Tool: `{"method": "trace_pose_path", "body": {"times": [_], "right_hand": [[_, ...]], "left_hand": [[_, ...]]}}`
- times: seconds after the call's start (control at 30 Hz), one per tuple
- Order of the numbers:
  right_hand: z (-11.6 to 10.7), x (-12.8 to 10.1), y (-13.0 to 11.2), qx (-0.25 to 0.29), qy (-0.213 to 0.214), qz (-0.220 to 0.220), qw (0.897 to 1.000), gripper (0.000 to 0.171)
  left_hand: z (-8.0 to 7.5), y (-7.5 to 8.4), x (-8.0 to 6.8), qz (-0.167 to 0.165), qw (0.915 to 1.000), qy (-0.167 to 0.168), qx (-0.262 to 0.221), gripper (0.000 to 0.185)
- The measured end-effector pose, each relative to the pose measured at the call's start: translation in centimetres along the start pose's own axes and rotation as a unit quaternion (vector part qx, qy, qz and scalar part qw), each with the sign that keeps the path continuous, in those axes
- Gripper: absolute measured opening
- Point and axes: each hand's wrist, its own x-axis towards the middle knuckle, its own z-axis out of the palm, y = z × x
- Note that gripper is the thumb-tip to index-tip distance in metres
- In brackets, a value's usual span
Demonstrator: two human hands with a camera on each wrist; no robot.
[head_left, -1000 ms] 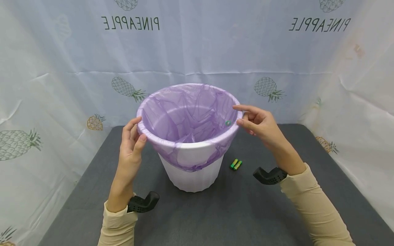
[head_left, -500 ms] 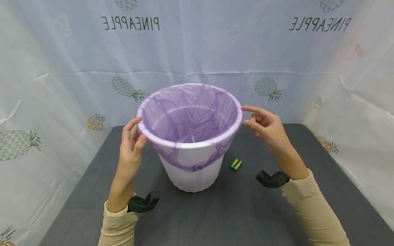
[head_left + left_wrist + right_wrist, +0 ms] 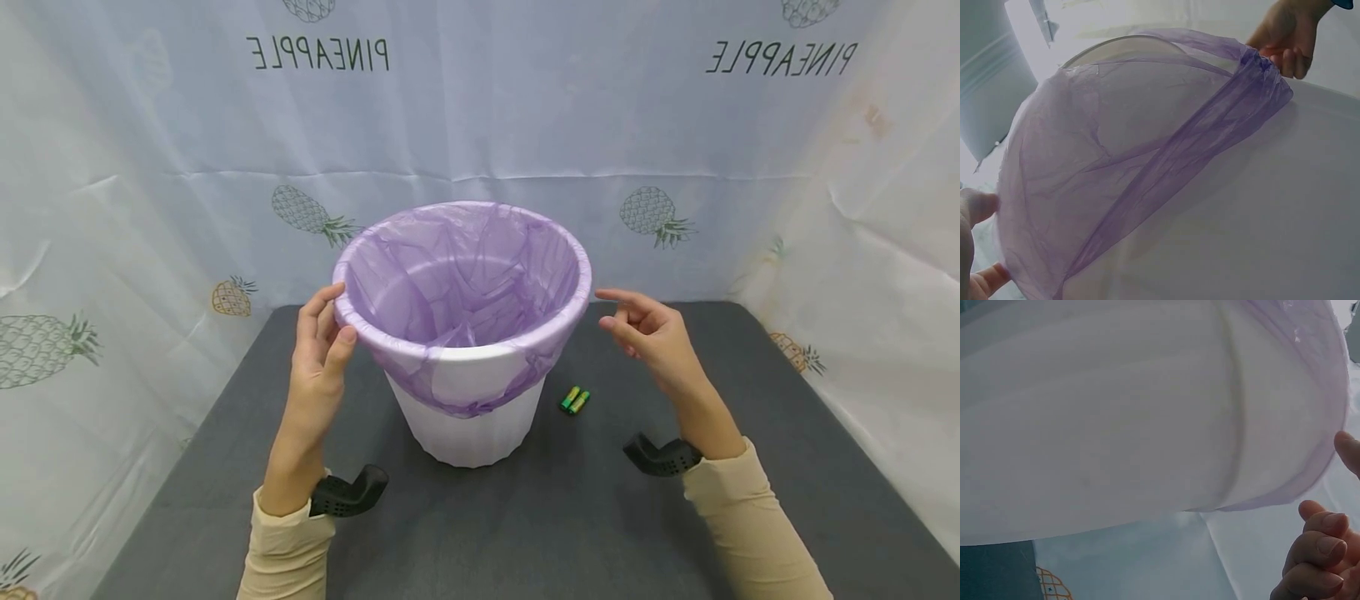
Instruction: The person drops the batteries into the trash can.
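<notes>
A white plastic bin (image 3: 468,433) stands on the dark table, lined with a thin purple bag (image 3: 465,283) folded over its rim. My left hand (image 3: 337,317) grips the rim on the left, thumb outside and fingers over the edge. My right hand (image 3: 613,308) hovers just right of the bin, clear of the rim, fingers relaxed and holding nothing. In the left wrist view the purple bag (image 3: 1116,187) drapes over the bin wall (image 3: 1260,237), with the right hand (image 3: 1285,40) beyond. The right wrist view shows the bin wall (image 3: 1116,425) and my loosely curled fingers (image 3: 1319,550).
Two green batteries (image 3: 574,401) lie side by side on the table (image 3: 570,517), right of the bin's base. A pale pineapple-print curtain (image 3: 150,183) closes in the back and both sides.
My right hand has drawn away from the rim, down and to the right. A small green thing seen at its fingertips inside the rim a second ago is out of view.
</notes>
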Motion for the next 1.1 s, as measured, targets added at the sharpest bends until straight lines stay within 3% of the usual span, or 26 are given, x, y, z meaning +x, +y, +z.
{"method": "trace_pose_path", "body": {"times": [0.37,0.8,1.03,1.1], "right_hand": [[0.0,-2.0,4.2,-0.045,0.007,0.045,0.998,0.036],[-0.8,-3.5,8.1,-0.112,0.021,0.129,0.985,0.024],[-1.3,-3.7,9.3,-0.153,0.016,0.158,0.975,0.038],[-1.4,-3.7,9.6,-0.156,0.016,0.167,0.973,0.041]], "left_hand": [[0.0,0.1,-0.1,-0.006,0.9999,0.010,0.004,0.044],[0.1,0.1,0.0,-0.014,0.9998,0.015,0.003,0.044],[0.0,-0.1,0.0,-0.001,1.0000,-0.001,-0.003,0.044],[0.0,0.0,0.0,-0.011,0.9999,0.007,0.001,0.044]]}}
